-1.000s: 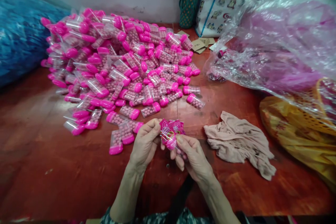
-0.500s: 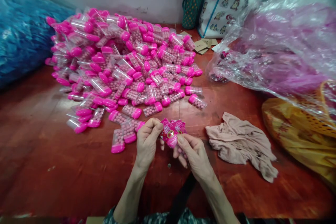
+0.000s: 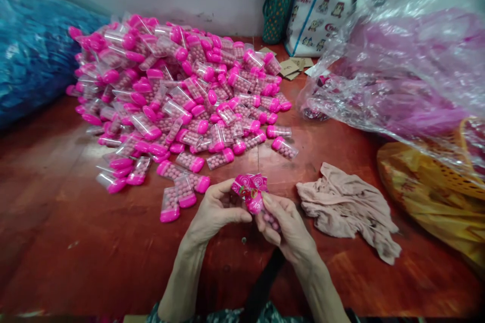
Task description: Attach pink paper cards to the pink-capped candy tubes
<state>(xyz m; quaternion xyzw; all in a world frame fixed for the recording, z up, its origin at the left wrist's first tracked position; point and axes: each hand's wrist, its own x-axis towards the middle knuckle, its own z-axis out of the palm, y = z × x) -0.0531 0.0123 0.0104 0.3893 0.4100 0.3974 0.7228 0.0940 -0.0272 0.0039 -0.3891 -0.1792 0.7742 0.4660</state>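
My right hand (image 3: 286, 222) grips a small clear container of pink beads (image 3: 270, 220) with a bright pink cap (image 3: 254, 204) pointing up and left. Just behind the cap is a shiny pink printed wrapper (image 3: 248, 181). At its left edge my left hand (image 3: 215, 209) curls its fingers around behind it, partly hidden, while the thumb lies lower, beside the cap. Whether the cap is inside the wrapper I cannot tell. Beyond both hands lies a large heap of similar pink-capped containers (image 3: 182, 96), with several loose ones at its near edge.
A crumpled beige cloth (image 3: 346, 207) lies right of my hands on the red-brown table (image 3: 113, 257). Farther right are a clear plastic bag with pink contents (image 3: 401, 70) and a yellow bag (image 3: 420, 197). A blue sack (image 3: 38, 50) stands left; a white tote (image 3: 322, 15) stands against the wall.
The left thumb has come off the wrapper's upper left and moved down beside the cap. The pink cap now shows in front of the wrapper, and the right hand has shifted slightly right.
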